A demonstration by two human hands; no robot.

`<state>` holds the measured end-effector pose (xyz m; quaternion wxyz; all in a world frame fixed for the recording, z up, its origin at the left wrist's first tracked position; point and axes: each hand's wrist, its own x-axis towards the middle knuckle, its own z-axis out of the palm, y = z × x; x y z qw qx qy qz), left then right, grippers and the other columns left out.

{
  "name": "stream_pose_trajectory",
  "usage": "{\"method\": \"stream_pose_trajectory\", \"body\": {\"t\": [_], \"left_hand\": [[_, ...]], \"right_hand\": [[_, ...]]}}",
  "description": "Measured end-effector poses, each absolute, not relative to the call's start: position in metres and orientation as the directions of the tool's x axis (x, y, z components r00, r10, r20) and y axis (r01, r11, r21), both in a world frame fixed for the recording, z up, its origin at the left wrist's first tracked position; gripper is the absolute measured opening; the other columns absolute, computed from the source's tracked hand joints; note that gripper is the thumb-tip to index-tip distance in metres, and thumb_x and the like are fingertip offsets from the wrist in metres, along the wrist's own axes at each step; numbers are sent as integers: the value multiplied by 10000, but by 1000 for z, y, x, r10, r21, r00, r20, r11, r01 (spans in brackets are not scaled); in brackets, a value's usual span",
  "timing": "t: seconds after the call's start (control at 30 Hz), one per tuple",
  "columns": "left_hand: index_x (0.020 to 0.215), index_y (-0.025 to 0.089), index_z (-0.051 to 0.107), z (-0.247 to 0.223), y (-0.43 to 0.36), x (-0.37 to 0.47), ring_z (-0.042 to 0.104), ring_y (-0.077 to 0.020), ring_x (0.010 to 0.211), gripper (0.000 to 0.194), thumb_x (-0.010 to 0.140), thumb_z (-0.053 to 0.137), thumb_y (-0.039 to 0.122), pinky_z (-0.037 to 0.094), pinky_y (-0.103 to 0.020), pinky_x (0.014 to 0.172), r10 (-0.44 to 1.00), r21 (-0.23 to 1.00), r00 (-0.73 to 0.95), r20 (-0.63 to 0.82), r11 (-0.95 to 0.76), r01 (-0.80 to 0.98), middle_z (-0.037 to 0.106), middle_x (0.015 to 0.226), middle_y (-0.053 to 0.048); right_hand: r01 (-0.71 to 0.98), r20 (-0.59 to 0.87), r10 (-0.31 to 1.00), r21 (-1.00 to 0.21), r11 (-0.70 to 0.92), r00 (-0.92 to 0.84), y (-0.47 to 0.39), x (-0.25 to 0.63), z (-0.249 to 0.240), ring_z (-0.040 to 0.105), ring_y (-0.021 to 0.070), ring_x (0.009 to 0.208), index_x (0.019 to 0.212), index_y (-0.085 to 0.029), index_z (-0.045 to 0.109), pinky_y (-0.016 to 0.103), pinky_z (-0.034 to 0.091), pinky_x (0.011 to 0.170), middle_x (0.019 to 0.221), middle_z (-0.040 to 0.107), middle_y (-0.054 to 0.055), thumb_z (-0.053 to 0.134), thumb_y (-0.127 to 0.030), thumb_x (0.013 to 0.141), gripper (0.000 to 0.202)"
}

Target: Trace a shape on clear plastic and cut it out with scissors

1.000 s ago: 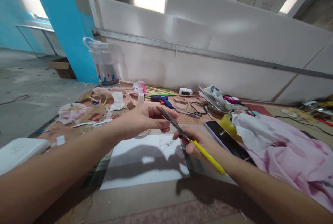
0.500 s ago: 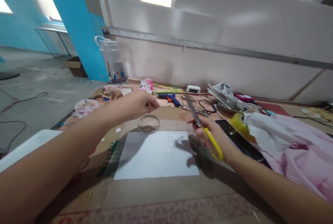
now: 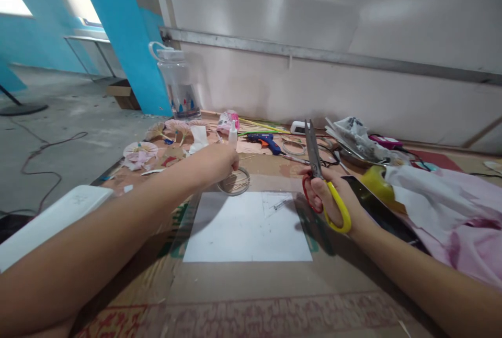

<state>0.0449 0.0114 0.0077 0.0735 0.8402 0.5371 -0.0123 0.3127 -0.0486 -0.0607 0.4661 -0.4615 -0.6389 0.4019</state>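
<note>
My right hand (image 3: 327, 199) is closed round a pair of scissors (image 3: 314, 155) with one red and one yellow handle loop. Their blades point up and are slightly apart. My left hand (image 3: 221, 164) reaches down with its fingers drawn together at the far rim of a shallow round dish (image 3: 248, 183). Several thin pale sticks (image 3: 235, 183) lie inside that dish. What the left fingertips pinch, if anything, is hidden from me. A white sheet of paper (image 3: 243, 231) lies flat just in front of the dish, between both forearms.
Behind the hands are a glue gun (image 3: 266, 143), a small white bottle (image 3: 232, 134) and a large water bottle (image 3: 178, 84). Pleated pink fans (image 3: 140, 155) lie at left. A phone (image 3: 380, 212), yellow tape roll (image 3: 378, 186) and pink cloth (image 3: 470, 223) lie at right.
My left hand has come down to the rim of the dish. The scissors have turned more upright in my right hand. The whole view has shifted slightly.
</note>
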Motion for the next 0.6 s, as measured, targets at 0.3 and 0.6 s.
{"method": "stream_pose_trajectory", "body": {"t": [0.3, 0.6], "left_hand": [[838, 163, 770, 6, 2, 55, 615, -204, 691, 209, 737, 590, 197, 354, -279, 601, 872, 108, 473, -124, -462, 880, 738, 802, -103], [664, 168, 695, -2, -1, 57, 538, -158, 583, 175, 742, 541, 197, 305, -277, 542, 857, 113, 505, -100, -494, 862, 682, 656, -67]], "right_hand": [[272, 243, 957, -921, 278, -157, -51, 312, -56, 342, 83, 444, 1079, -187, 570, 223, 278, 405, 574, 387, -69, 573, -620, 874, 479], [269, 228, 960, -926, 265, -159, -52, 311, -54, 343, 83, 448, 1078, -184, 579, 223, 301, 411, 584, 394, -66, 571, -606, 879, 467]]}}
